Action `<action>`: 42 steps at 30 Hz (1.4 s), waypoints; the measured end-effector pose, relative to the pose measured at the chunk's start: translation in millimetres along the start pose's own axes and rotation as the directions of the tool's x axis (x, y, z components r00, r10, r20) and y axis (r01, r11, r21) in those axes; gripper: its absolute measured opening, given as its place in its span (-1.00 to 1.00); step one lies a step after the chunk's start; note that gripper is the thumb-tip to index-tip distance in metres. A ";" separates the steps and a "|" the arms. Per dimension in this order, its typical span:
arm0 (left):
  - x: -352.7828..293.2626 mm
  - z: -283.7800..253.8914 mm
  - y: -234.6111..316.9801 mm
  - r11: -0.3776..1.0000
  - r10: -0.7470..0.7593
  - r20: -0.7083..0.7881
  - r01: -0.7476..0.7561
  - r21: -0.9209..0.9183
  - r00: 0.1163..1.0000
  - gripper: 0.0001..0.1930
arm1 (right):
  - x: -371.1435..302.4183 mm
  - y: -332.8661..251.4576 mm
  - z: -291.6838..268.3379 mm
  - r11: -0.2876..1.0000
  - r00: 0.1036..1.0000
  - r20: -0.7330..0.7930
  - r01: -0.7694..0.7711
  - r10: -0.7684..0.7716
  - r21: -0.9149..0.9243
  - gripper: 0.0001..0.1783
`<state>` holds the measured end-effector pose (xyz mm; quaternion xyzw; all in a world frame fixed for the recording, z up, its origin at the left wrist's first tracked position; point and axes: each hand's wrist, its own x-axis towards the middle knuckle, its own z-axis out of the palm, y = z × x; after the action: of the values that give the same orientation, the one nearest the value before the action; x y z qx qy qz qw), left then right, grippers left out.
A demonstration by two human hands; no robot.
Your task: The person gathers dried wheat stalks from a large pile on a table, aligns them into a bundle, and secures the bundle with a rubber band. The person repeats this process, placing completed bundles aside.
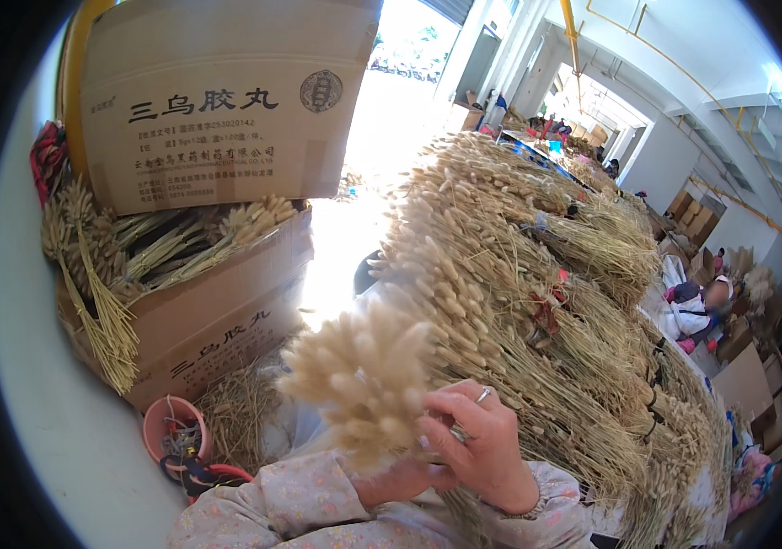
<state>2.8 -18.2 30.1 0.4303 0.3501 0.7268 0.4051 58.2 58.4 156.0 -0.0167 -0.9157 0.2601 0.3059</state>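
A full bunch of dried bunny-tail grass (pixel 364 375), its fluffy cream heads upward, stands in front of me. My left hand (pixel 409 482) is closed around the stems just beneath the heads, partly covered by my right hand and the bunch. Against the right side of the bunch is my right hand (pixel 482 448), wearing a ring, its fingers bent and pinched together; what lies between the fingertips is hidden. Some stems come out below both hands. Just beyond lies a large heap of the same dried grass (pixel 501 302), heads mostly to the left.
At the left, an open cardboard box (pixel 217 320) holds more bunches, with a raised carton panel (pixel 226 110) above it. A pink bucket (pixel 155 430) with small items stands below, beside loose straw (pixel 240 407). Another person (pixel 697 306) sits among cartons at the right.
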 end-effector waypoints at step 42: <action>18.4 -63.6 -16.8 0.883 -0.318 -0.455 0.085 -0.462 0.832 -0.76 | -253.0 86.3 -115.1 0.596 0.715 -0.004 -0.586 0.699 -0.549 -0.62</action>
<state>-55.7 -4.8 -2.5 0.0800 0.3243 0.8253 0.4553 318.0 138.6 52.4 -0.4002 -0.9079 0.0993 0.0755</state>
